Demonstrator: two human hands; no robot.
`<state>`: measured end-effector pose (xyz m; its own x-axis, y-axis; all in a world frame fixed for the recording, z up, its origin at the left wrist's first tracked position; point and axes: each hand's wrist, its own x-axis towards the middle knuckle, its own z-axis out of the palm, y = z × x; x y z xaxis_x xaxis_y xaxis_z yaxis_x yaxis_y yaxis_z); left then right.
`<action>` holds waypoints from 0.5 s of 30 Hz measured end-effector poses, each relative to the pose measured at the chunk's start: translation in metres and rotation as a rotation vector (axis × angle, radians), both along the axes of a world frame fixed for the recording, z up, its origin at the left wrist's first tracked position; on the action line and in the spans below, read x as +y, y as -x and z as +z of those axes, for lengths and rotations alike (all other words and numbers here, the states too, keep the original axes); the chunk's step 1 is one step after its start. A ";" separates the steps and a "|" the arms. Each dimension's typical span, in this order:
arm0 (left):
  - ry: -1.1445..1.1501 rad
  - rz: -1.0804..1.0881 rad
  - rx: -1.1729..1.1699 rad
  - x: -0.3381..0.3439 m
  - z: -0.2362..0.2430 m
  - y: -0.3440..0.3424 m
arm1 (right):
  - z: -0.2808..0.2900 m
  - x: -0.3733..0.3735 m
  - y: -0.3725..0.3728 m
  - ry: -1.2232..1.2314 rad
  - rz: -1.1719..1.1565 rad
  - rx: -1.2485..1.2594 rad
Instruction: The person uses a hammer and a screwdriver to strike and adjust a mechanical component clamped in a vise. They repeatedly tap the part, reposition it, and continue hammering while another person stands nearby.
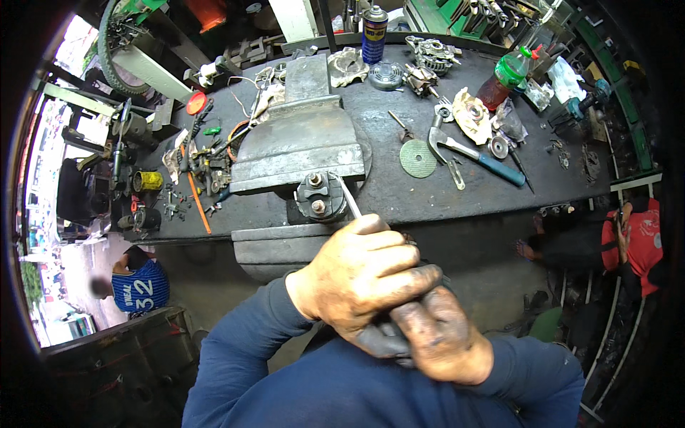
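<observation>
My left hand [367, 282] is closed around a slim metal rod [349, 197], whose tip reaches up to a small dark metal part [319, 196] with two bolt-like studs. That part sits at the front of a big bench vise [296, 146], by its jaws. Pressed against the left hand from the lower right, my right hand [442, 339] has its blackened fingers curled in. Whatever lies inside the right hand is hidden, and so is the rod's lower end.
On the dark workbench [399, 196] lie a claw hammer [478, 157], a green disc [417, 158] and several metal parts. Behind them stand a blue spray can [374, 36] and a bottle of red liquid [503, 78]. Loose tools [207, 167] crowd the left. People are at both sides.
</observation>
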<state>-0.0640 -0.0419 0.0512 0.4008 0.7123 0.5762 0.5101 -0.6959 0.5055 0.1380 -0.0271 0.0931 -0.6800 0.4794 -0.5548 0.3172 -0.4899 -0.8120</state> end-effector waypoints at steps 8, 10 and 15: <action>-0.042 0.262 0.124 0.008 0.002 -0.030 | -0.008 0.066 -0.019 0.071 0.258 0.191; -0.026 0.294 0.098 0.008 0.007 -0.036 | -0.002 0.072 -0.023 0.006 0.306 0.204; -0.025 0.317 0.050 0.021 0.004 -0.048 | 0.000 0.089 -0.028 -0.368 0.418 0.299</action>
<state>-0.0160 -0.0210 0.0554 0.1897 0.7919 0.5804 0.7271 -0.5106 0.4590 0.1661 0.0618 0.0933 -0.9513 0.2628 -0.1611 0.1548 -0.0449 -0.9869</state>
